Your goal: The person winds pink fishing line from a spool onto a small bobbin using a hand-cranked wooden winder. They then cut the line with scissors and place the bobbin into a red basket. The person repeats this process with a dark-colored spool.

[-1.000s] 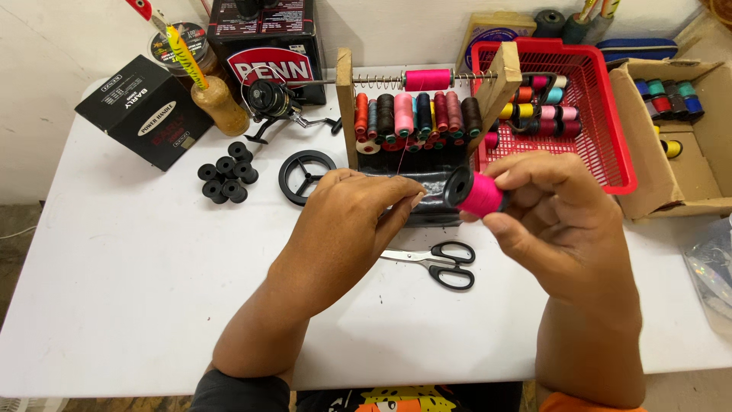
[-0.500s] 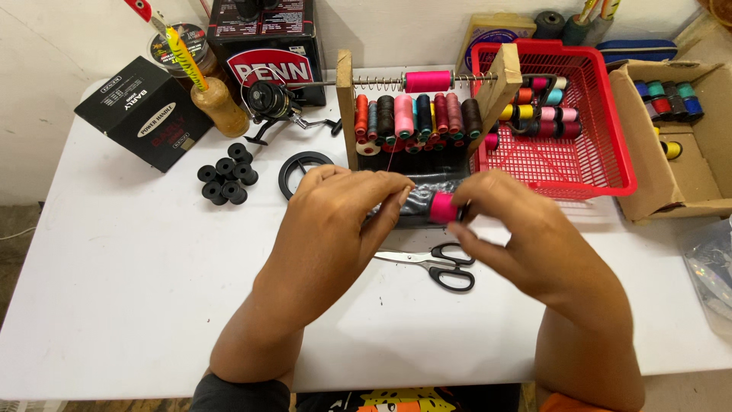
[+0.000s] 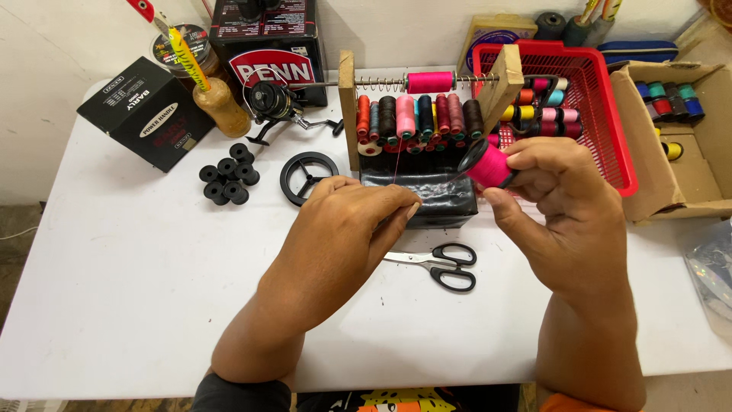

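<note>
Two hands: both over the white desk (image 3: 137, 305), centre frame.
Right hand (image 3: 568, 221): grip closed on pink thread spool (image 3: 488, 164), now raised toward upper right, clear of the scissors (image 3: 442, 265).
Left hand (image 3: 343, 229): fingertips pinched shut, seemingly on the thread end; hands have drawn apart.
Meaning: thread likely being paid out.
Unclear: thread strand barely visible; spool's far end hidden by fingers; black block (image 3: 427, 200) partly covered.

Counts on the worktop (image 3: 114, 290)

One pair of scissors (image 3: 442, 265), six small black bobbins (image 3: 227, 174), one black ring spool (image 3: 307, 176), one fishing reel (image 3: 276, 107), one red basket (image 3: 602, 114), two hands: left hand (image 3: 343, 229), right hand (image 3: 564, 206).
</note>
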